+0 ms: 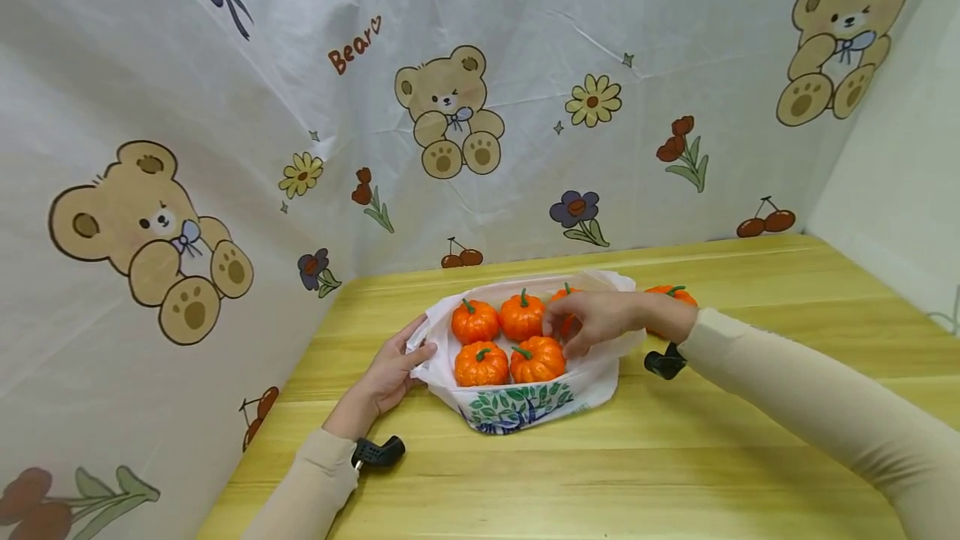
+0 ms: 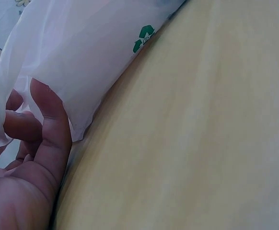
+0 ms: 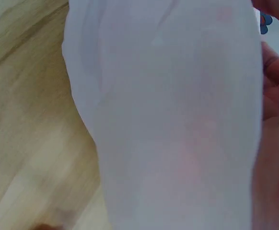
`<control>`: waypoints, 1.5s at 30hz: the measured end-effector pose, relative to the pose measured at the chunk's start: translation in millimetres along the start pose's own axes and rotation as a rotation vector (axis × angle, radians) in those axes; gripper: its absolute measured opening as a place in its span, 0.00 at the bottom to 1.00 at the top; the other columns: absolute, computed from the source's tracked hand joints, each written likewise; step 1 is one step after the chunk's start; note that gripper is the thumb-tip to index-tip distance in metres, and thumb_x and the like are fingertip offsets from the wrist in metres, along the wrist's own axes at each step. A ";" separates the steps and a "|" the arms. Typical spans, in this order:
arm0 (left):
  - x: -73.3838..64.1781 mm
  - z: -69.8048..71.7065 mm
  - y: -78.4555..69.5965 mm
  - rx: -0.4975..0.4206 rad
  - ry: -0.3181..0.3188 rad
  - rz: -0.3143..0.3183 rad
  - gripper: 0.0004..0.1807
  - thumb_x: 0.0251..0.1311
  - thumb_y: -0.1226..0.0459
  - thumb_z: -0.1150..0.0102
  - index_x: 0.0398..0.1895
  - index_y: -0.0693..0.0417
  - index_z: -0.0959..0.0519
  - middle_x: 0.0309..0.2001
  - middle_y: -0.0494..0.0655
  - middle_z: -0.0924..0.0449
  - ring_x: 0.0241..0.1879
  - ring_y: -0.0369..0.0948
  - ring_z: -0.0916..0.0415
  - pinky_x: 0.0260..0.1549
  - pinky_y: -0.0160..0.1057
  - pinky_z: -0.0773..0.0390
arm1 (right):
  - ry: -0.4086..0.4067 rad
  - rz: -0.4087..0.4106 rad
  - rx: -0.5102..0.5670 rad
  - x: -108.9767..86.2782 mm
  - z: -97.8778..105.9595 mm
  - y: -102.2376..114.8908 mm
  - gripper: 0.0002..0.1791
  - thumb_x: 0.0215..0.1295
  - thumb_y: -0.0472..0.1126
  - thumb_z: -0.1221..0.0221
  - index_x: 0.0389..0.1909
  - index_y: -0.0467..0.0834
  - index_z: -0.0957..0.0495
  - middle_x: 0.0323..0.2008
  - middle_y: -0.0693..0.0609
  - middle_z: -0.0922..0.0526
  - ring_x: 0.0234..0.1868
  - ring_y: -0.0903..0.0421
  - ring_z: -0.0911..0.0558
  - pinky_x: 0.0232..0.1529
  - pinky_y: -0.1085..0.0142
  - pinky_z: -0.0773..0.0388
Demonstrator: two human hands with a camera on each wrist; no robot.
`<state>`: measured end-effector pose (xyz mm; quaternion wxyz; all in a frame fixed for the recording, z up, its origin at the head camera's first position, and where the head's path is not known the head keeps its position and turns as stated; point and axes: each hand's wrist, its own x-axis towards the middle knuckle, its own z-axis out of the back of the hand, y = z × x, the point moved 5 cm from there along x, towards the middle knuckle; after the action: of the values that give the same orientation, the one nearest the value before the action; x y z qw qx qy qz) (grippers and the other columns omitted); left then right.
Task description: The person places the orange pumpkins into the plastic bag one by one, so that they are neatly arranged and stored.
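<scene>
A white plastic bag (image 1: pixel 600 386) with a green and blue tree print lies on the table, its mouth spread open upward. Several small orange pumpkins with green stems sit inside, among them a front left pumpkin (image 1: pixel 481 365), a front pumpkin (image 1: pixel 537 360) and a back pumpkin (image 1: pixel 522 317). My left hand (image 1: pixel 393 369) grips the bag's left rim, which runs between its thumb and curled fingers. Over the bag's right part, my right hand (image 1: pixel 603 322) has loosely bent fingers beside the pumpkins and partly covers one at the back right. From the right wrist, bag film (image 3: pixel 178 120) hides much of that hand.
Another orange pumpkin (image 1: pixel 671 297) is on the wooden table (image 1: pixel 720 473) right of the bag, partly behind my right wrist. A white cloth (image 1: pixel 525 148) printed with bears and flowers hangs behind and to the left. At the right rises a plain white wall (image 1: pixel 900 182).
</scene>
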<state>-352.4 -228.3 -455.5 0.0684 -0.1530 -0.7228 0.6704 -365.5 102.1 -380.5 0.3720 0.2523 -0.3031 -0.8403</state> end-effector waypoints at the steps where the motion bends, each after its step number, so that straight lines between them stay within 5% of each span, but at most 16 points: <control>1: -0.1 0.3 0.0 0.000 -0.001 -0.001 0.43 0.74 0.66 0.42 0.84 0.40 0.51 0.80 0.55 0.44 0.59 0.45 0.20 0.50 0.49 0.14 | -0.002 -0.010 -0.004 0.8 -1.1 -0.7 0.16 0.62 0.34 0.31 0.48 0.47 0.23 0.44 0.49 0.20 0.46 0.53 0.22 0.48 0.64 0.19; 11: -0.6 -0.8 -1.1 -0.005 0.000 -0.002 0.42 0.75 0.66 0.43 0.84 0.40 0.51 0.80 0.53 0.43 0.60 0.44 0.20 0.49 0.47 0.13 | -0.031 -0.104 -0.002 7.4 -7.0 -2.1 0.14 0.64 0.35 0.32 0.46 0.46 0.25 0.37 0.50 0.20 0.32 0.56 0.19 0.35 0.64 0.14; 20: -1.7 -1.5 -1.5 -0.009 0.006 0.001 0.42 0.74 0.66 0.43 0.84 0.40 0.51 0.80 0.54 0.44 0.60 0.44 0.20 0.50 0.48 0.13 | -0.030 -0.067 0.031 -0.6 2.3 4.2 0.14 0.67 0.35 0.34 0.51 0.41 0.23 0.37 0.48 0.17 0.32 0.51 0.16 0.36 0.60 0.12; 35: -0.9 0.6 1.2 0.002 -0.009 0.011 0.42 0.74 0.66 0.42 0.84 0.38 0.50 0.81 0.52 0.44 0.61 0.44 0.20 0.50 0.48 0.14 | -0.122 0.007 0.087 -44.3 33.9 17.3 0.14 0.71 0.38 0.36 0.55 0.44 0.23 0.47 0.41 0.18 0.45 0.45 0.18 0.46 0.55 0.14; 45: -0.7 0.8 -0.2 -0.006 -0.007 0.005 0.42 0.74 0.65 0.41 0.84 0.39 0.50 0.80 0.53 0.43 0.58 0.43 0.19 0.49 0.46 0.13 | -0.245 0.030 0.085 -83.1 59.1 -0.3 0.18 0.69 0.40 0.33 0.57 0.42 0.23 0.51 0.43 0.18 0.56 0.45 0.18 0.55 0.68 0.18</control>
<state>-352.0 -229.2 -455.3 0.0637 -0.1525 -0.7246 0.6691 -354.5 185.9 -323.5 0.3336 0.1588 -0.3852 -0.8456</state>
